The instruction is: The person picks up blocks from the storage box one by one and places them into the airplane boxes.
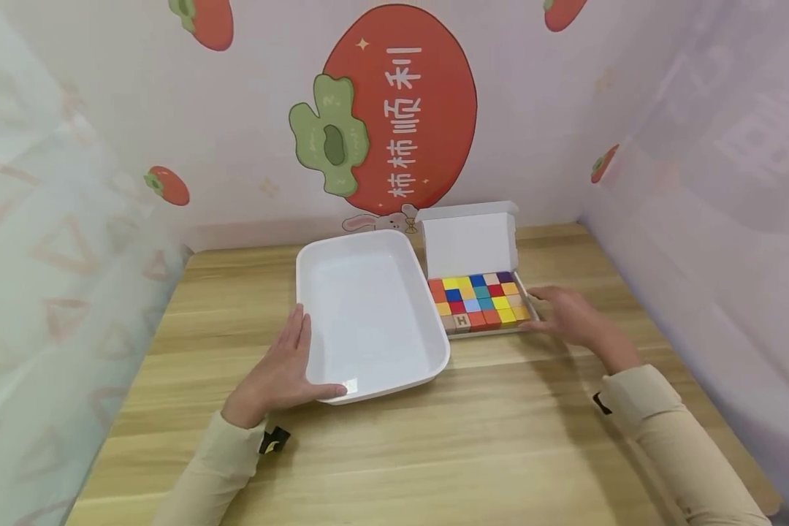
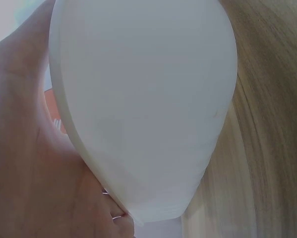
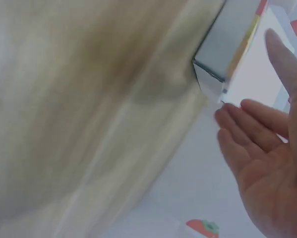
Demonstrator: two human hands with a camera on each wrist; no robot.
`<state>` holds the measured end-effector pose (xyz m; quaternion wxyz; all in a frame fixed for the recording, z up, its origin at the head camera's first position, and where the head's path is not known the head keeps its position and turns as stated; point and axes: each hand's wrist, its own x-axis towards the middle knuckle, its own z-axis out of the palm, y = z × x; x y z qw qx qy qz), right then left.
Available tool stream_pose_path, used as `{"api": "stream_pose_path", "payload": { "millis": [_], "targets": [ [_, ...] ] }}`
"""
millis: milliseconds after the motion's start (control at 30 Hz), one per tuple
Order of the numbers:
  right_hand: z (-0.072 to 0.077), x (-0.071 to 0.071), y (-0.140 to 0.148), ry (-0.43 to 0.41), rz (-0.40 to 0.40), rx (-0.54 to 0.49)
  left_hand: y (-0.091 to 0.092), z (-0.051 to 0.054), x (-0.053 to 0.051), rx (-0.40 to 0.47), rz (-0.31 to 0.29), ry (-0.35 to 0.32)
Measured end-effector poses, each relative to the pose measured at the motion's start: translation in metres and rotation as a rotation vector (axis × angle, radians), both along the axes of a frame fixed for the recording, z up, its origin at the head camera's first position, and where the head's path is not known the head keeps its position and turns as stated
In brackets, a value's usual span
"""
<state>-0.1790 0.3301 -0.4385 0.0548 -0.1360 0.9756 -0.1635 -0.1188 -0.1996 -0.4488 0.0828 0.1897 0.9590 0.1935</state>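
A white rectangular tray lies slightly turned on the table. My left hand rests on its near left corner, with straight fingers along the left rim and the thumb along the near rim. In the left wrist view the tray's outer wall fills the middle. To the right of the tray, an open white cardboard box with its lid raised holds several coloured wooden blocks, one marked H. My right hand is at the box's right side. Its fingers look extended in the right wrist view, near the box corner.
The wood-grain table carries the tray and box towards its back. Behind it stands a wall covering printed with persimmons, and pale sheets hang at both sides. The box's raised lid is close to the back wall.
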Motion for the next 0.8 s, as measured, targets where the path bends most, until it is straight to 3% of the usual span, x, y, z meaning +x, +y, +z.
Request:
{"api": "stream_pose_path", "payload": {
  "millis": [200, 400, 533, 800],
  "targets": [
    [-0.019, 0.005, -0.003, -0.047, -0.026, -0.052, -0.001, 0.0, 0.002, -0.014, 0.009, 0.008],
    [-0.032, 0.005, -0.007, 0.011, -0.099, -0.114, -0.001, -0.003, 0.001, -0.019, 0.0, 0.003],
    [-0.032, 0.004, -0.008, 0.015, -0.128, -0.116, 0.0, -0.004, 0.0, -0.015, -0.003, 0.014],
    [-0.023, -0.002, -0.004, -0.055, -0.141, -0.11, 0.001, -0.004, 0.0, -0.009, -0.013, 0.024]
  ]
}}
